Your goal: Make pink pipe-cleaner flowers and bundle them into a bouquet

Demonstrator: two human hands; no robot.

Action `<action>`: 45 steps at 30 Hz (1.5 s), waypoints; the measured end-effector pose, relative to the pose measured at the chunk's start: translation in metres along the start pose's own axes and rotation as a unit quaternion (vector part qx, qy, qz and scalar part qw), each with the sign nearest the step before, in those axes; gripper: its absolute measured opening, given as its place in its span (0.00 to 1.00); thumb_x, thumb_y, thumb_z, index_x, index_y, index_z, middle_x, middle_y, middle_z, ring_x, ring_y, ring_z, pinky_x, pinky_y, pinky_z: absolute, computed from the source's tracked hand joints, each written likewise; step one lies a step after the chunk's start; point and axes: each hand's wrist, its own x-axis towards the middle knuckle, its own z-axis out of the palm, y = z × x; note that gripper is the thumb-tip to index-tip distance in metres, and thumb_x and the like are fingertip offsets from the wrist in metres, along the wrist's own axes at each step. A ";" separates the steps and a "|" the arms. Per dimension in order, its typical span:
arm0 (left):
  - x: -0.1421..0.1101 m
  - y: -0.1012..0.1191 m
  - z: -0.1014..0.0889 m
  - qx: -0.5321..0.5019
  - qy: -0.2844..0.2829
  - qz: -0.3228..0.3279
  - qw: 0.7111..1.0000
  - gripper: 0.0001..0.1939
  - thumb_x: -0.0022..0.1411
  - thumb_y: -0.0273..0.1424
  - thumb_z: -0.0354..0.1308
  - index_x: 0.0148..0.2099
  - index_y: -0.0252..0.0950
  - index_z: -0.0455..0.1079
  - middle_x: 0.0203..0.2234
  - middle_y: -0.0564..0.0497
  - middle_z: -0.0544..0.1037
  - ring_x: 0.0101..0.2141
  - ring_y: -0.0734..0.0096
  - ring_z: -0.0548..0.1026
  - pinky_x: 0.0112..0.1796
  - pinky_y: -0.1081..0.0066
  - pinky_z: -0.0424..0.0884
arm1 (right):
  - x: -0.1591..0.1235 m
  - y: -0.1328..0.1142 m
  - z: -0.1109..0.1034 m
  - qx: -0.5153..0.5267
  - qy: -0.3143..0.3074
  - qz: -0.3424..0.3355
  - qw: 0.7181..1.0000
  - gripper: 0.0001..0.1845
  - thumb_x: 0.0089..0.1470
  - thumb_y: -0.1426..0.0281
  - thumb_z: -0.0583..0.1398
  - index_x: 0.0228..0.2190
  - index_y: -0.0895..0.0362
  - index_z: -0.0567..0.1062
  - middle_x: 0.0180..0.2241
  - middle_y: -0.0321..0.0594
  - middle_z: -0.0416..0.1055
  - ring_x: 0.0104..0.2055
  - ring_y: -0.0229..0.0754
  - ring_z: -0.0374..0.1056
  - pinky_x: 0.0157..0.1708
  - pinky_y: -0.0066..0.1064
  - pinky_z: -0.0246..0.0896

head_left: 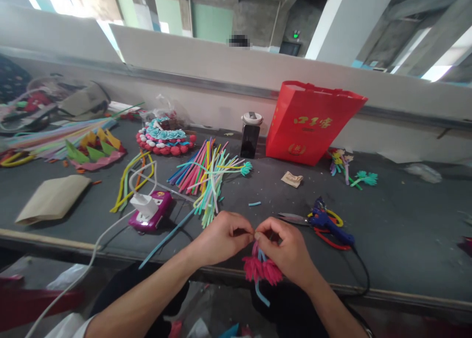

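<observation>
My right hand [283, 243] is closed in a pinch on the stems of a small bunch of pipe-cleaner flowers [262, 270]. Their deep pink heads hang downward in front of the table edge, and a light blue pipe cleaner [262, 294] dangles below them. My left hand [227, 235] meets it fingertip to fingertip at the upper end of the stems. Its thumb and forefinger are pinched together, but what lies between them is too small to make out. Scissors [295, 219] and a blue glue gun [330, 224] lie right of my hands.
Colourful pipe cleaners [206, 173] lie beyond my left hand, near a purple power socket [153, 211] with a white cable. A dark tumbler [250, 140] and a red paper bag [313, 124] stand at the back. More pipe-cleaner flowers [365, 178] rest at right.
</observation>
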 end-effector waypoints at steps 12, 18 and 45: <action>0.000 0.000 0.000 0.071 0.006 0.067 0.995 0.07 0.62 0.26 0.56 0.34 0.33 0.75 0.26 0.51 0.75 0.27 0.75 0.72 0.30 0.76 0.64 | 0.006 0.006 -0.005 0.312 -0.089 0.194 0.926 0.13 0.50 0.61 0.64 0.28 0.58 0.72 0.22 0.31 0.64 0.24 0.33 0.57 0.25 0.25 0.50; 0.001 -0.005 0.001 0.067 -0.006 0.069 0.995 0.07 0.63 0.27 0.56 0.33 0.33 0.74 0.26 0.51 0.75 0.29 0.74 0.72 0.31 0.76 0.65 | 0.007 0.000 -0.003 0.277 -0.083 0.205 0.935 0.15 0.49 0.58 0.64 0.25 0.58 0.71 0.19 0.29 0.61 0.21 0.32 0.53 0.22 0.25 0.47; -0.003 -0.015 0.004 0.226 0.105 0.179 0.952 0.06 0.66 0.24 0.53 0.43 0.36 0.69 0.28 0.54 0.77 0.28 0.73 0.74 0.33 0.72 0.63 | 0.008 0.006 0.001 0.420 -0.085 0.260 0.865 0.16 0.46 0.61 0.69 0.28 0.60 0.73 0.21 0.30 0.64 0.21 0.30 0.55 0.24 0.23 0.50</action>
